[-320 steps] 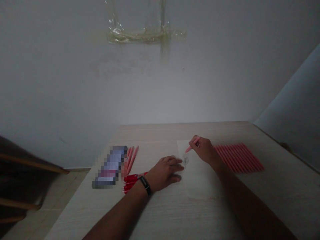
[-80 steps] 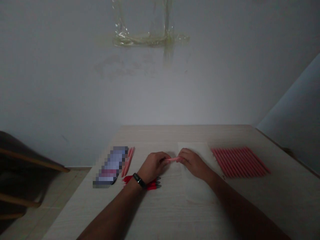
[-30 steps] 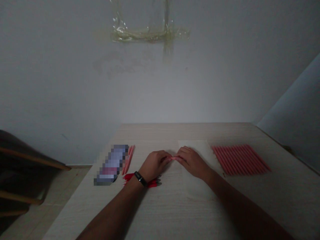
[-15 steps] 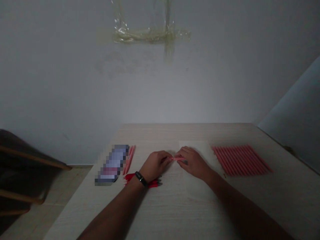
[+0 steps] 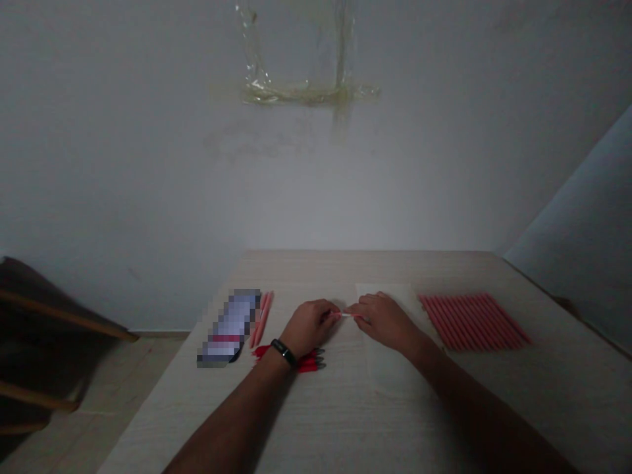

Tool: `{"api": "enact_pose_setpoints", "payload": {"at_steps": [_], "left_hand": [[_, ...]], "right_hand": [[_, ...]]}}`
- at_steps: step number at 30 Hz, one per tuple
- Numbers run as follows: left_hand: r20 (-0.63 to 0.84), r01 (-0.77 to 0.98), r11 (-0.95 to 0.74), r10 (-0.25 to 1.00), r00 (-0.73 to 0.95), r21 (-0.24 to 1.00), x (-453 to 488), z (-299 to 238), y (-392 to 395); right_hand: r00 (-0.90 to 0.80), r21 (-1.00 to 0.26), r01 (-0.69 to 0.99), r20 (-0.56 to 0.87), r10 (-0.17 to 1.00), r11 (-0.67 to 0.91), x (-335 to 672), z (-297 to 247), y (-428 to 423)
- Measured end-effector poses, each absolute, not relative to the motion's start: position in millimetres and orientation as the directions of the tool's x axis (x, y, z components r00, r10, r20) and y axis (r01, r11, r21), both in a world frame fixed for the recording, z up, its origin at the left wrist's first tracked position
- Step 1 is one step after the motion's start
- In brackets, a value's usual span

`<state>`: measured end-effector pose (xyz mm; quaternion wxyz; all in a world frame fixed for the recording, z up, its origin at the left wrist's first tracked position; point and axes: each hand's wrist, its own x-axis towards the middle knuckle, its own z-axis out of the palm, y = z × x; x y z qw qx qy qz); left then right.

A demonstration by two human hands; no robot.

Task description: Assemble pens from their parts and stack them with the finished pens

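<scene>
Between my two hands is a slim pink pen (image 5: 347, 315), with a short whitish stretch showing in its middle. My left hand (image 5: 312, 324) is closed in a pinch on its left end. Pinched on its right end is my right hand (image 5: 382, 319), resting over a pale sheet (image 5: 390, 375). The fingers hide most of the pen. Several red pieces with dark grey tips (image 5: 311, 361) lie under my left wrist, which wears a black band (image 5: 284, 353).
A row of several pink pens (image 5: 474, 322) lies side by side on the right of the table (image 5: 316, 421). At left are a few loose pink pens (image 5: 261, 320) and a blurred-out phone-like object (image 5: 230, 327). A wall stands behind the table.
My hands have drawn slightly apart, and a whitish stretch of the pen now shows between them. The whole view has shifted a little; the other things on the table look unmoved.
</scene>
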<state>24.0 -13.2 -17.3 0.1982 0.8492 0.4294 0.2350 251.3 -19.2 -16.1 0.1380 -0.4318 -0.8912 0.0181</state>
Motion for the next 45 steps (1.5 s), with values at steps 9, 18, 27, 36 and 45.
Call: {"api": "enact_pose_setpoints", "payload": {"at_steps": [9,18,27,36,45], "left_hand": [[0.234,0.714,-0.495,0.867,0.439,0.496,14,-20,-7],[0.225,0.641,-0.524,0.842,0.491,0.561,14,-23,-9],[0.206,0.521,-0.641,0.72,0.663,0.563,44,-33,-21],[0.218,0.547,-0.661,0.717,0.662,0.514,44,-31,-20],[0.294,0.745,-0.54,0.841,0.454,0.392,30,-28,-11]], "right_hand": [[-0.543,-0.224,0.784,0.207,0.814,0.579,254,-9,-7],[-0.436,-0.358,0.79,0.242,0.867,0.498,285,-29,3],[-0.459,-0.38,0.755,0.274,0.845,0.534,273,-36,1],[-0.501,-0.375,0.731,0.272,0.822,0.57,264,-38,1],[-0.591,-0.318,0.678,0.3,0.749,0.662,250,-35,-4]]}}
